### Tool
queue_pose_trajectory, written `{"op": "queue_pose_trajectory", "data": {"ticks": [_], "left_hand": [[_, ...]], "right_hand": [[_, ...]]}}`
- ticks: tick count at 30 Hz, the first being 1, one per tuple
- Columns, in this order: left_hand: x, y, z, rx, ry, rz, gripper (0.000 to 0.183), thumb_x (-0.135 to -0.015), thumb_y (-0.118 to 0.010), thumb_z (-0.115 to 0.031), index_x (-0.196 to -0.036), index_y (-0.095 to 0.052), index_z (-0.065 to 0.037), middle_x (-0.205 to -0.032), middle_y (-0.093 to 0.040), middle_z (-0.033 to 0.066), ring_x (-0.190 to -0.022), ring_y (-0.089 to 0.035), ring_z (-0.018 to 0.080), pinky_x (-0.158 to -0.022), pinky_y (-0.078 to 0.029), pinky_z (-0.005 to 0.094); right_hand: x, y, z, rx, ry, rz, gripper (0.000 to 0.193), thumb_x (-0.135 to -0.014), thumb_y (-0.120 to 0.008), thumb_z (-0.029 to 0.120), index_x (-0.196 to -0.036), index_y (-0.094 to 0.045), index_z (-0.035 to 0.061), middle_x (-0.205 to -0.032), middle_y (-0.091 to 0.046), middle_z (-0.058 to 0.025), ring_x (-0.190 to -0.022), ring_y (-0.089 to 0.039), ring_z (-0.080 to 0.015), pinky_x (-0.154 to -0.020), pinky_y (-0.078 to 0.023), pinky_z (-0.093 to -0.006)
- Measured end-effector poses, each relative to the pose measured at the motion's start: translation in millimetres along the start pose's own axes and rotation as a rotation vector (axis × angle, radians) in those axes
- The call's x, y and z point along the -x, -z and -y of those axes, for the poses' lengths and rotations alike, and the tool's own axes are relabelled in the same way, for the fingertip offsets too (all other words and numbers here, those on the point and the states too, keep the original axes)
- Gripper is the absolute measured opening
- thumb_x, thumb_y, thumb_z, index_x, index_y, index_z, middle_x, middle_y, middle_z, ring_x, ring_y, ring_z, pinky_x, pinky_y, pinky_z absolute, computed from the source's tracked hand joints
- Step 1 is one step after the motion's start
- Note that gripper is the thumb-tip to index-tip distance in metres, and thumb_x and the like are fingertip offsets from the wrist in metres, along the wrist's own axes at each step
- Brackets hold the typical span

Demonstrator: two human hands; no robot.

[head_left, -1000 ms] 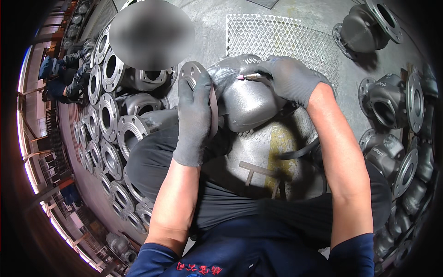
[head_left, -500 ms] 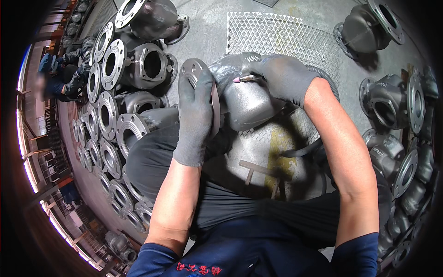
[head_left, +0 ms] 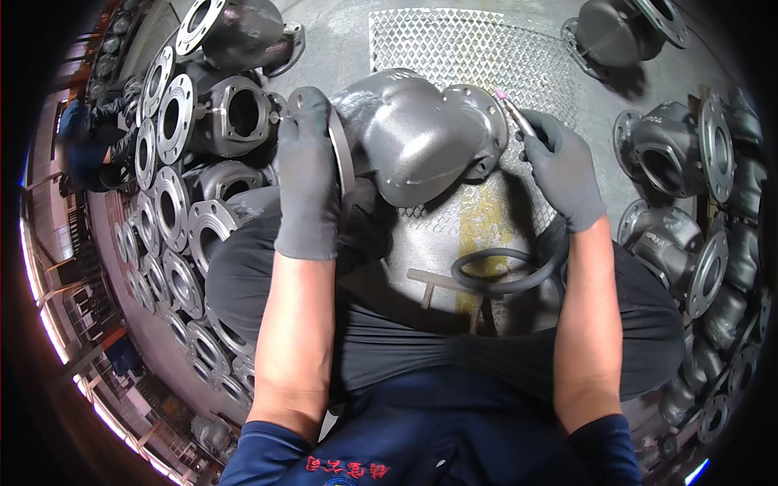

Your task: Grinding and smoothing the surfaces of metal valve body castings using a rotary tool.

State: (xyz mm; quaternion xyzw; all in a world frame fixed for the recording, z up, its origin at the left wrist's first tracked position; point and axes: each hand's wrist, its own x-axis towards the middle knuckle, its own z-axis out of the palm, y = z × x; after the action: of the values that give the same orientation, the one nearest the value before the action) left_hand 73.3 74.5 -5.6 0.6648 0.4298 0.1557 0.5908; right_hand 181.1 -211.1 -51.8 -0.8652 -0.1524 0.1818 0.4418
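A grey cast-iron valve body (head_left: 413, 146) lies in front of me, a round flange at each end. My left hand (head_left: 308, 178), in a grey glove, grips the rim of its left flange (head_left: 340, 154). In my gloved right hand (head_left: 563, 170) is a slim die grinder (head_left: 521, 121) with a small pink grinding tip (head_left: 500, 93). That tip stands just off the upper right of the casting's right flange (head_left: 490, 121), apart from it. A black hose (head_left: 506, 283) loops on the floor below my right hand.
Several flanged castings (head_left: 170, 206) stand packed along the left, more (head_left: 668, 158) on the right. An expanded-metal sheet (head_left: 438, 40) covers the floor ahead. A small T-shaped stand (head_left: 438, 279) is between my legs. Another person (head_left: 85, 146) is at the far left.
My right hand has drawn the grinder off the casting's top and out to the right, uncovering the right flange. The hose now loops on the floor. My left hand still holds the left flange.
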Motion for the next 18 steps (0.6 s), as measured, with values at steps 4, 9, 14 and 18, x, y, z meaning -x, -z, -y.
{"op": "queue_pose_trajectory", "data": {"ticks": [4, 9, 14, 18], "left_hand": [[-26, 2, -2, 0.172, 0.049, 0.081, 0.062, -0.101, -0.073, -0.044, -0.133, -0.062, 0.009, -0.112, -0.071, 0.0159, -0.098, -0.068, 0.0213, -0.084, -0.054, 0.0302], [11, -9, -10, 0.031, -0.133, 0.252, 0.089, -0.088, -0.088, -0.035, -0.149, -0.043, 0.012, -0.122, -0.069, 0.0189, -0.105, -0.069, 0.0238, -0.09, -0.056, 0.0321], [59, 2, 28, -0.846, -0.743, 0.218, 0.128, -0.072, -0.084, -0.009, -0.168, -0.001, 0.005, -0.15, -0.05, 0.0397, -0.138, -0.056, 0.0526, -0.107, -0.053, 0.0461], [79, 7, 25, -0.774, -0.348, 0.262, 0.12, -0.074, -0.073, 0.0, -0.167, 0.002, 0.008, -0.139, -0.055, 0.0441, -0.124, -0.061, 0.0577, -0.105, -0.052, 0.0507]], "right_hand": [[42, 1, -26, -0.172, -0.299, -0.181, 0.035, -0.099, -0.065, 0.011, -0.131, -0.07, 0.0, -0.099, -0.076, -0.0154, -0.081, -0.071, -0.0174, -0.073, -0.056, -0.0331], [79, -13, -64, -0.458, -0.454, -0.254, 0.034, -0.101, -0.065, 0.01, -0.132, -0.068, -0.0044, -0.095, -0.074, -0.0105, -0.069, -0.064, -0.0083, -0.06, -0.053, -0.0261], [74, -24, -83, -0.42, -0.428, -0.207, 0.037, -0.101, -0.063, 0.008, -0.136, -0.066, -0.0021, -0.099, -0.075, -0.0126, -0.078, -0.072, -0.0165, -0.07, -0.057, -0.0314], [65, -34, -85, -0.438, -0.457, -0.129, 0.036, -0.1, -0.062, 0.01, -0.135, -0.067, -0.0006, -0.095, -0.074, -0.0131, -0.078, -0.072, -0.018, -0.073, -0.056, -0.0333]]}}
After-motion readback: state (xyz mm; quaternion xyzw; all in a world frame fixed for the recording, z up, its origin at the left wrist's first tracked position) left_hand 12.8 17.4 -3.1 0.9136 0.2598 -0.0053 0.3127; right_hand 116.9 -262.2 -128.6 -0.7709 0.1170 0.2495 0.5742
